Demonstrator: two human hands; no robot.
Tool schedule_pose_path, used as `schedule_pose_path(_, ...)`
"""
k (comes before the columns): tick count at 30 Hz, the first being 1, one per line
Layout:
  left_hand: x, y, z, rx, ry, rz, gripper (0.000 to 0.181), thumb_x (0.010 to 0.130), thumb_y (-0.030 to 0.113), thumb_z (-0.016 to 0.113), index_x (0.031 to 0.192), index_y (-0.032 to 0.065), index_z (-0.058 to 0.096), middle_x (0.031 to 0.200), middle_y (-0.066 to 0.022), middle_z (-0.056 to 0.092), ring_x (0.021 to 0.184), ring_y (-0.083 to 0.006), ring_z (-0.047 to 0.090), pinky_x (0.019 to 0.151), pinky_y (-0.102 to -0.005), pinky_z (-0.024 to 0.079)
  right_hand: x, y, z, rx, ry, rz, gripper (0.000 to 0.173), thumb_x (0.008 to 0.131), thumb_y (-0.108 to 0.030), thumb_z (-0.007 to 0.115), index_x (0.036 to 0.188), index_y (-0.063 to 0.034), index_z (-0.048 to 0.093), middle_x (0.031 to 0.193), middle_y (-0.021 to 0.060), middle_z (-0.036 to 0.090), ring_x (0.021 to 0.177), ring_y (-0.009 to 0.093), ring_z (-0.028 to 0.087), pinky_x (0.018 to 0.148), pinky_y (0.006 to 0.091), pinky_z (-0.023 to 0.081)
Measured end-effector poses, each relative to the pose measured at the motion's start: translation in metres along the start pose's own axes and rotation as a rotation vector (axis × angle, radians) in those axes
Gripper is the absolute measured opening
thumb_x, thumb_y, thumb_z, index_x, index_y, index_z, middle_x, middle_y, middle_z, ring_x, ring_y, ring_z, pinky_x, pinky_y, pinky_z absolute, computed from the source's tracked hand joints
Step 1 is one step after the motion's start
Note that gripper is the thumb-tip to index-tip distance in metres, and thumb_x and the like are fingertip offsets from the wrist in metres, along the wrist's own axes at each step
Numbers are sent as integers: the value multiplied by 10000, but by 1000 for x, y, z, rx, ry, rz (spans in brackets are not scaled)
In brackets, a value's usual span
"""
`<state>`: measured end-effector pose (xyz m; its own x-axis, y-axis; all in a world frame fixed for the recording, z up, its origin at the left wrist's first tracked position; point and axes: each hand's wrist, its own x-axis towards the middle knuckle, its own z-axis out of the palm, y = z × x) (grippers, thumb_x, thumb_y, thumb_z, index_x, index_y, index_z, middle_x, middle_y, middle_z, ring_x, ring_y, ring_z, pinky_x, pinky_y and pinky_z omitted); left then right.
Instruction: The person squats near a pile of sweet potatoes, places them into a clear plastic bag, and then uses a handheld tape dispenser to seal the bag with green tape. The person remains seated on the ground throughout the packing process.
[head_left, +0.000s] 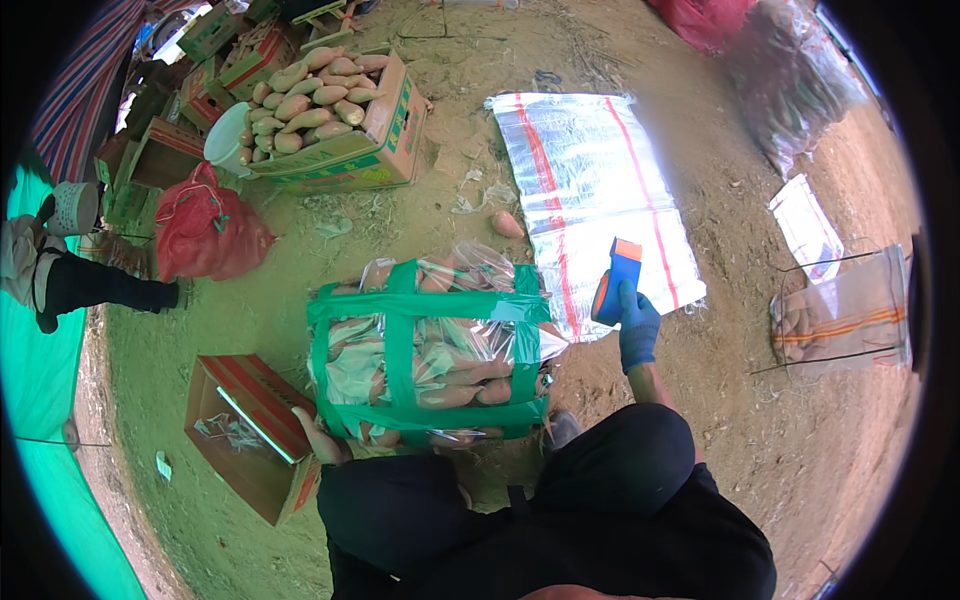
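A clear plastic-wrapped bundle of sweet potatoes (450, 352) lies on the dirt before me, banded both ways with green tape (401, 337). My right hand (639, 322), in a blue-grey glove, grips a blue and orange tape dispenser (622, 281) over a white woven sack (592, 195) with red stripes, spread flat beyond the bundle's right side. At the bundle's left end is my left hand (322, 439), bare, its fingers against the side of a cardboard box (247, 435) that stands tilted with some clear plastic inside. Whether it grips the box cannot be told.
A banana carton (345, 169) heaped with sweet potatoes stands at the upper left, near a red mesh sack (210, 229). One loose sweet potato (508, 224) lies beside the white sack. At right, a wire frame holds a clear bag (840, 322). A person (97, 285) stands at far left.
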<state>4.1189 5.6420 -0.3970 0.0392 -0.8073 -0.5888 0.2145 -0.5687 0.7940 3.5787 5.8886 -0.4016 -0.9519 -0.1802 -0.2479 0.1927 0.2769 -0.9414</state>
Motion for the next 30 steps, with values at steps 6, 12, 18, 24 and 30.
schedule_pose_path(6, -75, -20, -83, 239, -249, -235, 1125, 934, 927, 244, 1534, 11, 500, 1489, -148, 590, 1324, -301, 554, 1157, -444, 390, 23, -11, 46, 114, -140, -55, 540, 1012, -476, 714, 1013, 64, 741, 804, 32, 668, 707, 104, 564, 652, 279, 484)
schedule_pose_path(12, -47, 4, -62, 124, -167, -208, 912, 1004, 814, 403, 1450, 45, 605, 1312, -121, 698, 1186, -252, 617, 1055, -425, 440, 14, -15, 82, 62, -264, -3, 542, 990, -507, 734, 990, 35, 757, 807, 15, 667, 728, 97, 562, 663, 281, 460)
schedule_pose_path(18, -7, 60, -17, 389, -171, -24, 718, 1037, 639, 577, 1343, -3, 672, 1259, -118, 716, 1095, -209, 675, 951, -380, 532, 23, -17, 49, 117, -260, 37, 575, 980, -532, 737, 1015, 41, 762, 833, 36, 682, 762, 111, 604, 703, 295, 510)
schedule_pose_path(24, 14, 191, 81, 883, -346, 332, 640, 1030, 486, 678, 1406, -29, 633, 1219, -115, 734, 1056, -158, 701, 906, -317, 543, 25, -59, 45, 191, -216, -56, 555, 1012, -515, 706, 998, 38, 746, 856, 38, 694, 768, 108, 604, 703, 284, 492)
schedule_pose_path(30, 18, 198, 314, 1507, -897, 782, 749, 933, 502, 765, 1482, 32, 566, 1280, -257, 702, 1101, -301, 719, 940, -401, 569, -17, -92, 40, 351, -180, -145, 505, 1057, -450, 667, 1027, 48, 739, 880, 32, 678, 796, 95, 585, 725, 277, 492)
